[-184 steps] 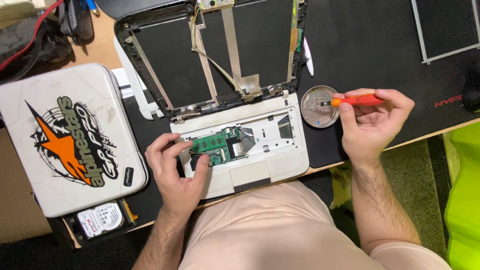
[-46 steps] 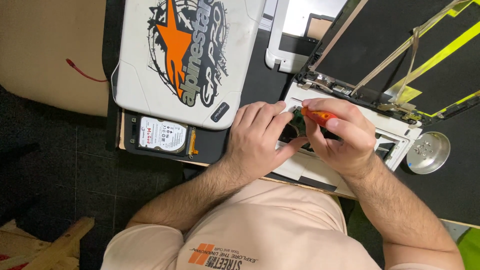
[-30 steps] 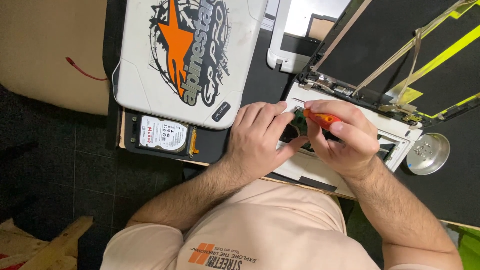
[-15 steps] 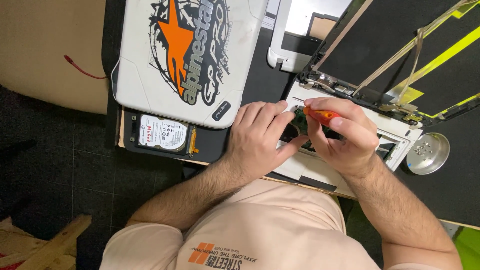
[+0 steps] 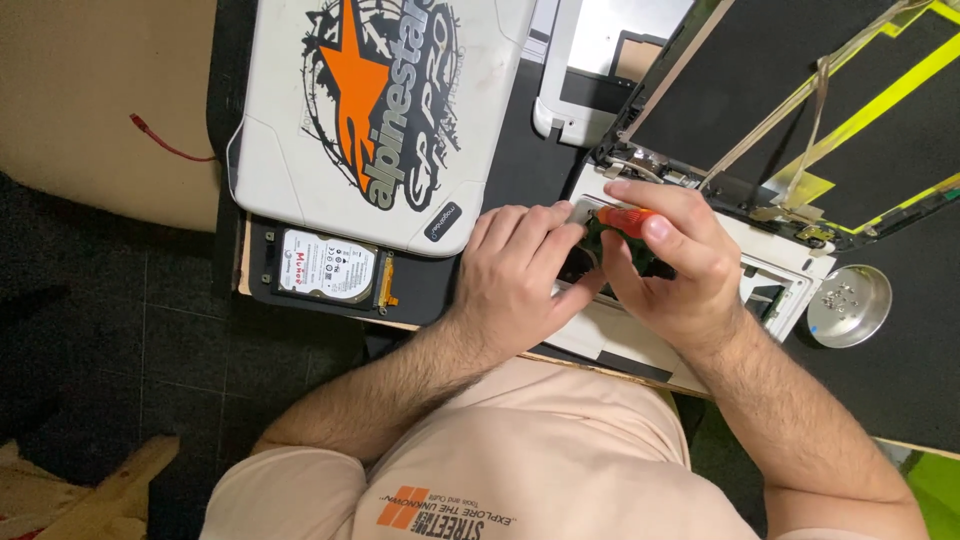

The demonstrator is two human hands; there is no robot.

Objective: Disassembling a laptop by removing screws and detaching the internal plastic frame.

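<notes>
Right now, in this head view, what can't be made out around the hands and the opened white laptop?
- Tip of the orange-handled screwdriver: hidden behind the right hand.
- Green circuit board: mostly covered by both hands; the left hand hides its near side.
- Contents of the round metal dish: too small to tell apart.
- Black screen panel: cut off by the top and right edges.

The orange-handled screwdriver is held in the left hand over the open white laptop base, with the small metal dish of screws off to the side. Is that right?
Not quite: the head view shows the orange-handled screwdriver in the right hand, while the left hand rests on the open white laptop base. The small metal dish of screws does sit off to the side.
</notes>
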